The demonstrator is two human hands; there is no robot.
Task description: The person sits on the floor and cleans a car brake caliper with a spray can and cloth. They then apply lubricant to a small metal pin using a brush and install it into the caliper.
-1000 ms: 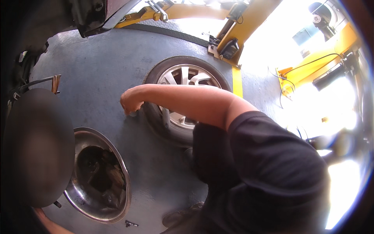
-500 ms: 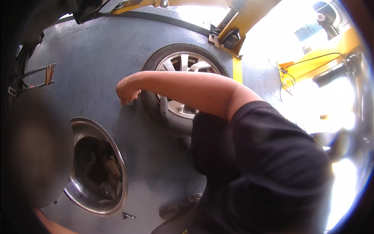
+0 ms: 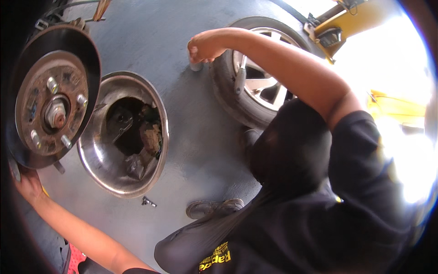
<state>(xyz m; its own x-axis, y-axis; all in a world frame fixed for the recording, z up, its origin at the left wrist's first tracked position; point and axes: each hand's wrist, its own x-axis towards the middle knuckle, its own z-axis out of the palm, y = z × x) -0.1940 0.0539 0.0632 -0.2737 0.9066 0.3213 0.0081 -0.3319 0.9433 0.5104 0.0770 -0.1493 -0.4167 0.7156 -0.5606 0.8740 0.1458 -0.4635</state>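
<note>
My right hand point(image 3: 200, 48) reaches across and has its fingers closed round the top of a small pale cylindrical container point(image 3: 196, 67) low over the floor, beside the tyre. At the far left, my left hand point(image 3: 30, 185) is at the lower edge of a brake disc point(image 3: 57, 39). Its fingers are mostly hidden, and a grey piece point(image 3: 16, 171) shows beside them. Wheel studs and a centre nut point(image 3: 55, 114) stand out from the rusty hub. Below and right of the disc sits a steel basin point(image 3: 125, 192) with dark liquid, a metal part and crumpled scraps inside.
An alloy wheel with its tyre point(image 3: 223, 93) lies flat, a grey-handled tool point(image 3: 240, 80) resting on it. A small metal fitting point(image 3: 148, 202) lies near the basin. Yellow lift posts point(image 3: 365, 25) stand at the right. My shoe point(image 3: 200, 209) is on the floor.
The view has shifted left and down, bringing the brake disc face and my left hand into sight. My right hand remains beside the tyre, and the pale container now shows under it.
</note>
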